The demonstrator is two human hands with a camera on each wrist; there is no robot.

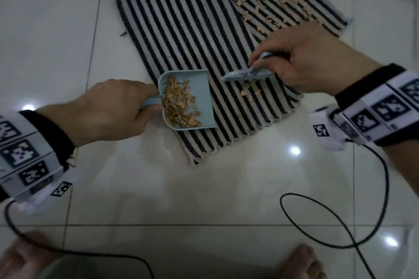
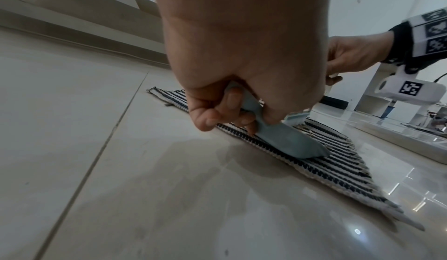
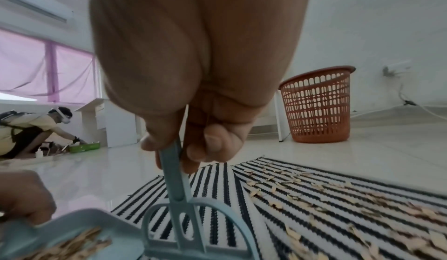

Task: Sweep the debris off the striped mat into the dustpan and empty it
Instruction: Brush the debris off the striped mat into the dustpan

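A black-and-white striped mat [image 1: 188, 36] lies on the tiled floor. My left hand [image 1: 118, 108] grips the handle of a light blue dustpan [image 1: 199, 88] resting on the mat's near part; a heap of tan debris [image 1: 179, 106] lies inside it. My right hand [image 1: 301, 63] grips the handle of a small light blue brush [image 1: 247, 75], its head just right of the dustpan mouth. A few tan chips [image 1: 249, 94] lie under the brush. More chips [image 1: 267, 0] are scattered over the mat's far right part. The brush handle [image 3: 174, 178] and dustpan [image 3: 72, 226] fill the right wrist view.
An orange mesh waste basket [image 3: 316, 105] stands on the floor beyond the mat. Black cables [image 1: 328, 217] loop over the tiles near my bare feet [image 1: 303, 263]. Another person [image 3: 29, 128] crouches far left over a green basin. A wall base [image 2: 72, 35] runs behind the mat.
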